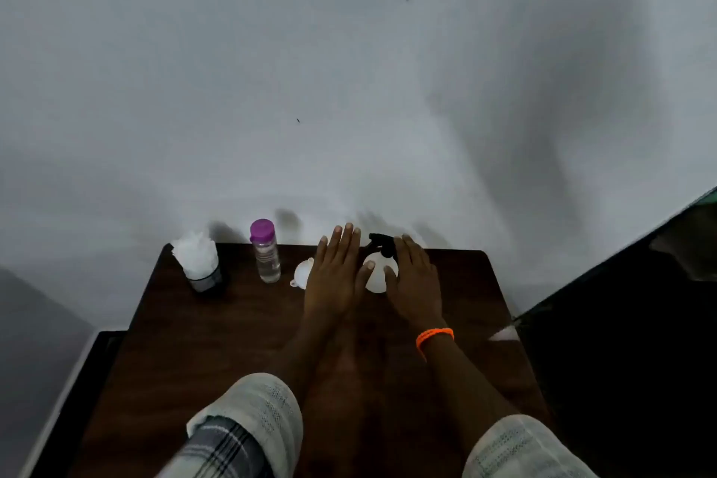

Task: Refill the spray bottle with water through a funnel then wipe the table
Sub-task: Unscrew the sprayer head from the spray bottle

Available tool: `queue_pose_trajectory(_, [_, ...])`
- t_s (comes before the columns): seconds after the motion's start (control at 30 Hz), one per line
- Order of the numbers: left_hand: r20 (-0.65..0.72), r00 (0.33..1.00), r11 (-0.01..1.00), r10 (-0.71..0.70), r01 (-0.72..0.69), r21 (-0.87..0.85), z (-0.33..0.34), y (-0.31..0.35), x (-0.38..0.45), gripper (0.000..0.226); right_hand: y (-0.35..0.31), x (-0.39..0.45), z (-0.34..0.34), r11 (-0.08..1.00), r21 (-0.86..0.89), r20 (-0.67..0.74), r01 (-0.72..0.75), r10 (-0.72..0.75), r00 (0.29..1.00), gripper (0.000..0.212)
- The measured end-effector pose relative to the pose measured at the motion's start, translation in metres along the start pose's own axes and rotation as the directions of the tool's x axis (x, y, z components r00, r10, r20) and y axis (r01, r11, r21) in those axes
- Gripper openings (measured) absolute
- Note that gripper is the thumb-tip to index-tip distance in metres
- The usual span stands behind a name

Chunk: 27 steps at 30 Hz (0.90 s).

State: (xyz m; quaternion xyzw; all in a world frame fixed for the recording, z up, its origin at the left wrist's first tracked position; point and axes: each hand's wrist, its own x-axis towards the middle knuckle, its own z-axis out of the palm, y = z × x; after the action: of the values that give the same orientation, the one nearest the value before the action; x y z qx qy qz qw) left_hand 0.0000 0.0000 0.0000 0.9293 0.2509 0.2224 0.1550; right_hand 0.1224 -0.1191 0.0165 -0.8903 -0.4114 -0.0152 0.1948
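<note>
- Nearest me, both forearms reach across the dark table [232, 341], an orange wristband [434, 336] on the right.
- My left hand [335, 275], fingers flat and empty, and my right hand [413, 277], fingers curled, close round the white spray bottle [376, 279].
- The black trigger head [382, 244] is on: I judge unscrewing comes first.
- Beyond, funnel [302, 272], purple-capped water bottle [265, 250] and tissue holder [200, 262] wait untouched.

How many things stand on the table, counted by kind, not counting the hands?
Bottles: 2, the clear water bottle with purple cap and the white spray bottle with black head
Funnels: 1, the white funnel
Holders: 1, the dark cup of white tissues
Total: 4 on the brown table
</note>
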Motion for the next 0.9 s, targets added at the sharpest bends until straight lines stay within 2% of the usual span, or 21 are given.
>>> queue_pose_trajectory(0.13, [0.059,0.997,0.999,-0.047,0.047,-0.001,0.027,-0.012,0.004,0.067,0.008,0.023,0.019,0.997,0.036,0.008,-0.064,0.064,0.998,0.067])
queue_pose_trajectory(0.3, [0.079,0.996,0.998,-0.052,0.053,-0.013,0.05,-0.017,0.006,0.069,0.014,0.042,0.042,0.978,0.191,0.051,-0.084,0.076,0.996,0.059])
queue_pose_trajectory(0.43, [0.086,0.994,0.996,-0.072,0.076,-0.047,0.058,-0.019,0.002,0.07,0.015,0.045,0.043,0.958,0.254,0.014,-0.132,0.133,0.991,0.038])
queue_pose_trajectory(0.53, [0.183,0.976,0.987,-0.118,0.136,-0.087,0.058,-0.017,-0.005,0.075,0.016,0.043,0.034,0.935,0.309,0.081,-0.173,0.155,0.985,0.028])
queue_pose_trajectory(0.63, [0.334,0.931,0.975,-0.146,0.193,-0.111,0.054,-0.018,-0.015,0.088,0.012,0.037,0.015,0.923,0.34,0.15,-0.179,0.135,0.979,0.03])
queue_pose_trajectory(0.77, [0.454,0.87,0.93,-0.19,0.308,-0.2,0.033,-0.013,-0.027,0.117,-0.003,0.029,-0.025,0.903,0.409,0.239,-0.134,0.036,0.97,0.022])
queue_pose_trajectory(0.9, [0.452,0.866,0.869,-0.215,0.381,-0.315,0.001,-0.005,-0.041,0.13,-0.017,0.021,-0.064,0.832,0.539,0.307,-0.131,-0.049,0.95,0.016])
